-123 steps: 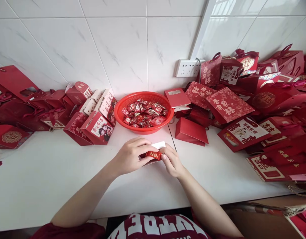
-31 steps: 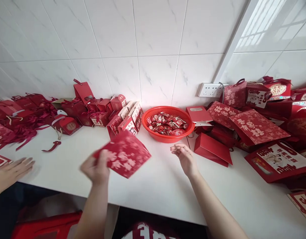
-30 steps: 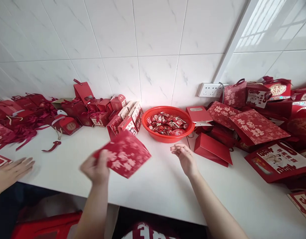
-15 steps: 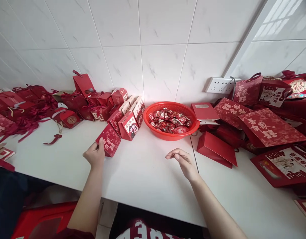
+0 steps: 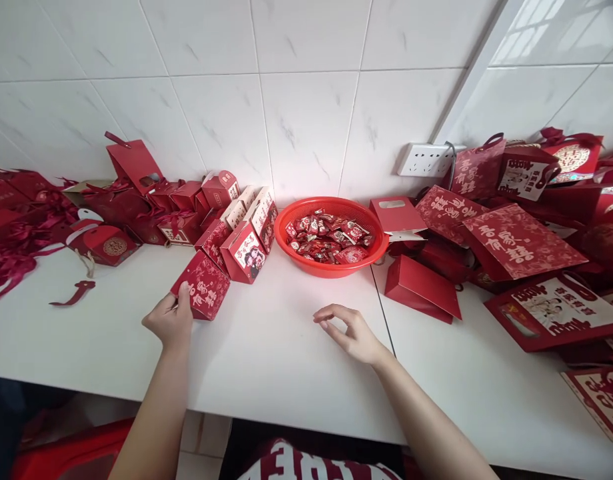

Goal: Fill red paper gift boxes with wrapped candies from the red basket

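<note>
My left hand grips the near left corner of a red patterned box with pale writing, thumb on its front face. That box stands at the near end of a row of small boxes, close beside a box with a cartoon couple. Over the white table, right of the middle, my right hand is held with fingers curved and the thumb apart from them, nothing between. Beyond it sits a red plastic basket filled with red-wrapped sweets.
Red boxes and ribbons are heaped at the left, with a loose red strap before them. A folded red box and a pile of red boxes lie at the right. A socket strip is on the tiled wall.
The view has shifted to the right, so most things appear farther left. My right hand's thumb and fingers are a little farther apart. My left hand stays on the patterned box.
</note>
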`<action>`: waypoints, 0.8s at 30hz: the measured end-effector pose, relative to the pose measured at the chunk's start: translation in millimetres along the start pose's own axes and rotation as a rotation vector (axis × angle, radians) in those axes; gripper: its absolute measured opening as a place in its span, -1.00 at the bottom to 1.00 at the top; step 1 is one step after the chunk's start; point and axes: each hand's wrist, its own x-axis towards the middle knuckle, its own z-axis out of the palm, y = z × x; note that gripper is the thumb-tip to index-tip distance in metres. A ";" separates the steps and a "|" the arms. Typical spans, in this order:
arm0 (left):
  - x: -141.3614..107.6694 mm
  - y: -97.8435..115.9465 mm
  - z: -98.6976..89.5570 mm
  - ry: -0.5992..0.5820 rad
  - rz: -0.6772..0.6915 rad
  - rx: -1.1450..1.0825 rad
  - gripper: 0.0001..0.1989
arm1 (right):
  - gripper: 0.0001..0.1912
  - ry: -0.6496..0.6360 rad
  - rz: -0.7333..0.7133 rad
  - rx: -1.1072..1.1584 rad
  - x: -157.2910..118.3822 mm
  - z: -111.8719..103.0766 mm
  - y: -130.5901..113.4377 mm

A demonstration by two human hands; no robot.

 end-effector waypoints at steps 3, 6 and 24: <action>2.8 1.1 -3.7 0.090 0.101 0.114 -0.50 | -0.80 -0.087 -0.110 -0.329 -0.3 2.8 9.9; 3.0 1.9 -6.4 0.075 0.100 0.113 -0.54 | -0.78 -0.177 -0.161 -0.502 -0.5 5.7 14.9; 10.0 2.9 7.8 -0.087 -0.146 -0.038 -0.81 | -0.52 1.199 0.704 -0.574 -44.0 -151.9 54.5</action>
